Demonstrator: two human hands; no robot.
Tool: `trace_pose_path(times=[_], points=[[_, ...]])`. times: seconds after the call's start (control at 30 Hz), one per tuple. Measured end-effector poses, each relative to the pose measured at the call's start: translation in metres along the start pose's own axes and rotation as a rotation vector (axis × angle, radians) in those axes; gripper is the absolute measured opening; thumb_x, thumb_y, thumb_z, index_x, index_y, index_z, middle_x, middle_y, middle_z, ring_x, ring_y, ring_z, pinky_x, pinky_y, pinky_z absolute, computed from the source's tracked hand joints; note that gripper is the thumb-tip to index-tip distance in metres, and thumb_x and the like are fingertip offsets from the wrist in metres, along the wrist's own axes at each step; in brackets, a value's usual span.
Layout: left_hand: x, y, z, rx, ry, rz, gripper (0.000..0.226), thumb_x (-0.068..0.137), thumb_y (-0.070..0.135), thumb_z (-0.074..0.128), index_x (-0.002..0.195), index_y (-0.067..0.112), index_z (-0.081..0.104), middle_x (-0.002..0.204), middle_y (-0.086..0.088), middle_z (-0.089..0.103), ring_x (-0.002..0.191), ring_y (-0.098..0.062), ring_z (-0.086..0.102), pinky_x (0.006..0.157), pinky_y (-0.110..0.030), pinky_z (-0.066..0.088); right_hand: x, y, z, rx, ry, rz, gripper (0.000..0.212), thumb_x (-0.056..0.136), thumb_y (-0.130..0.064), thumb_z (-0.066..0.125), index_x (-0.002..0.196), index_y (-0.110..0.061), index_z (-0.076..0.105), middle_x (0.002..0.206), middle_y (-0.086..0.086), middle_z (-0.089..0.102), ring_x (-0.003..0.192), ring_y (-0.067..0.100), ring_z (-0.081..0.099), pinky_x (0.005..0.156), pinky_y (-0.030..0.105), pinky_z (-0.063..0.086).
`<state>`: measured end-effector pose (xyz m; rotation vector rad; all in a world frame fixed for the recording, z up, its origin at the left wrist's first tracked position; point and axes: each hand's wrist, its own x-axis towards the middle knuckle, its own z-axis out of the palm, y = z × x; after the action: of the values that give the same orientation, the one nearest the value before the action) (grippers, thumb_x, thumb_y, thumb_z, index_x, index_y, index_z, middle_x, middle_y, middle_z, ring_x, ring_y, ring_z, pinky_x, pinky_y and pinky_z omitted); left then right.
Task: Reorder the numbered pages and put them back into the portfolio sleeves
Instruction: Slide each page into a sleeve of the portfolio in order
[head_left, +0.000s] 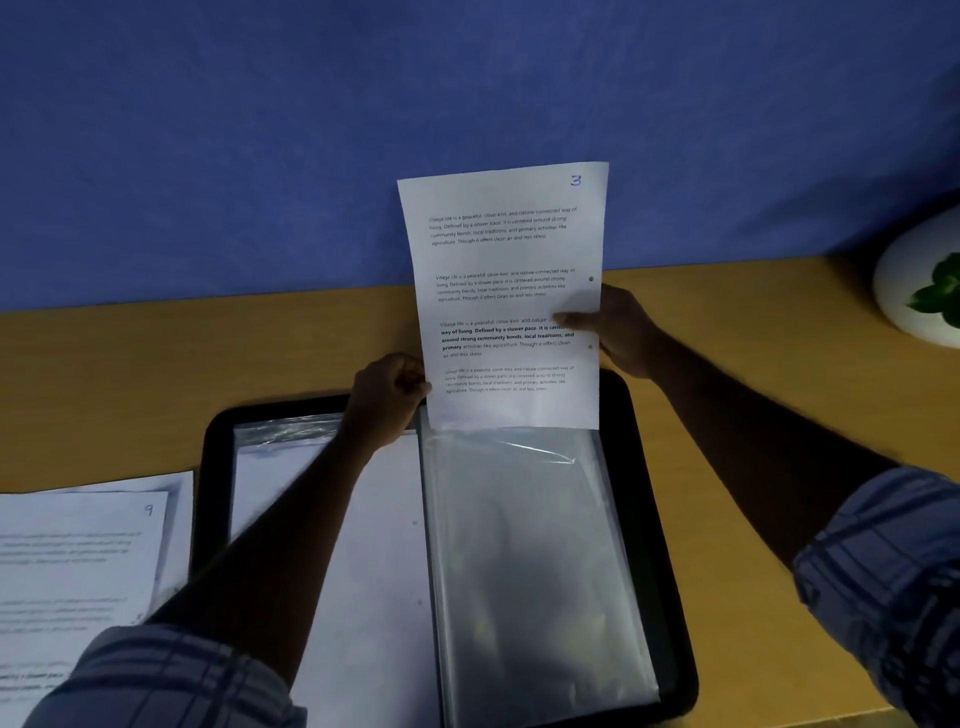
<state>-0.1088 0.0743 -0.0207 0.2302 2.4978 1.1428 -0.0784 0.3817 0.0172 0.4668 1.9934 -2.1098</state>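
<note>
A printed page marked 3 (506, 260) stands upright above the open black portfolio (641, 467). Its bottom edge meets the top opening of the clear right-hand sleeve (524, 561). My right hand (618, 332) pinches the page's right edge, thumb on the front. My left hand (387, 397) pinches the page's lower left edge near the portfolio's spine. The left-hand sleeve (374, 519) holds a white sheet, partly hidden by my left forearm. A stack of loose pages (78, 571) lies left of the portfolio, with the page marked 9 on top.
The portfolio lies on a wooden desk (753, 415) against a blue wall (260, 156). A white pot with a green plant (919, 280) stands at the desk's far right.
</note>
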Motion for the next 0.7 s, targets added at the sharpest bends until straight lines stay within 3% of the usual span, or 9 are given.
trace_pose_path(times=[0.13, 0.23, 0.33, 0.47, 0.57, 0.7], points=[[-0.008, 0.001, 0.001, -0.047, 0.117, -0.022, 0.025, 0.087, 0.012, 0.072, 0.108, 0.009, 0.059, 0.100, -0.002, 0.068, 0.087, -0.017, 0.064, 0.072, -0.024, 0.053, 0.002, -0.005, 0.006, -0.047, -0.007, -0.012, 0.053, 0.075, -0.007, 0.077, 0.126, -0.004, 0.060, 0.124, 0.012, 0.067, 0.112, 0.030, 0.066, 0.098, 0.055, 0.051], [-0.022, 0.006, 0.014, 0.051, 0.405, 0.148, 0.019, 0.084, 0.010, 0.070, 0.093, 0.009, 0.053, 0.091, -0.006, 0.056, 0.082, -0.019, 0.051, 0.070, -0.037, 0.049, 0.001, -0.013, 0.010, -0.018, 0.021, -0.044, 0.064, 0.067, -0.021, 0.084, 0.124, -0.005, 0.061, 0.123, 0.012, 0.068, 0.111, 0.030, 0.067, 0.097, 0.055, 0.052], [-0.036, 0.009, 0.031, 0.246, 0.291, 0.352, 0.025, 0.090, 0.029, 0.069, 0.104, 0.010, 0.059, 0.101, -0.008, 0.061, 0.093, -0.023, 0.055, 0.082, -0.037, 0.047, 0.001, -0.015, 0.010, -0.010, 0.005, -0.061, 0.070, 0.065, -0.026, 0.086, 0.126, -0.004, 0.060, 0.125, 0.013, 0.067, 0.114, 0.031, 0.065, 0.098, 0.053, 0.051], [-0.043, 0.006, 0.049, 0.536, 0.134, 0.470, 0.041, 0.085, 0.050, 0.063, 0.108, 0.016, 0.064, 0.104, -0.005, 0.063, 0.101, -0.028, 0.057, 0.089, -0.043, 0.042, 0.001, -0.012, 0.006, 0.009, -0.027, -0.058, 0.055, 0.079, -0.009, 0.075, 0.129, -0.001, 0.057, 0.127, 0.014, 0.066, 0.115, 0.032, 0.065, 0.099, 0.051, 0.052], [-0.042, 0.009, 0.051, 0.625, 0.069, 0.445, 0.031, 0.079, 0.045, 0.072, 0.095, 0.019, 0.066, 0.093, -0.003, 0.062, 0.093, -0.028, 0.058, 0.088, -0.045, 0.042, 0.001, -0.013, 0.007, 0.055, -0.072, -0.062, 0.042, 0.085, -0.001, 0.069, 0.125, -0.006, 0.059, 0.126, 0.013, 0.067, 0.114, 0.033, 0.065, 0.093, 0.047, 0.054], [-0.041, 0.021, 0.050, 0.640, 0.005, 0.416, 0.023, 0.077, 0.034, 0.075, 0.088, 0.019, 0.061, 0.088, -0.001, 0.064, 0.087, -0.028, 0.061, 0.086, -0.043, 0.040, 0.003, -0.013, 0.011, 0.104, -0.071, -0.047, 0.049, 0.085, 0.000, 0.070, 0.131, 0.002, 0.054, 0.131, 0.019, 0.062, 0.118, 0.038, 0.061, 0.101, 0.057, 0.048]])
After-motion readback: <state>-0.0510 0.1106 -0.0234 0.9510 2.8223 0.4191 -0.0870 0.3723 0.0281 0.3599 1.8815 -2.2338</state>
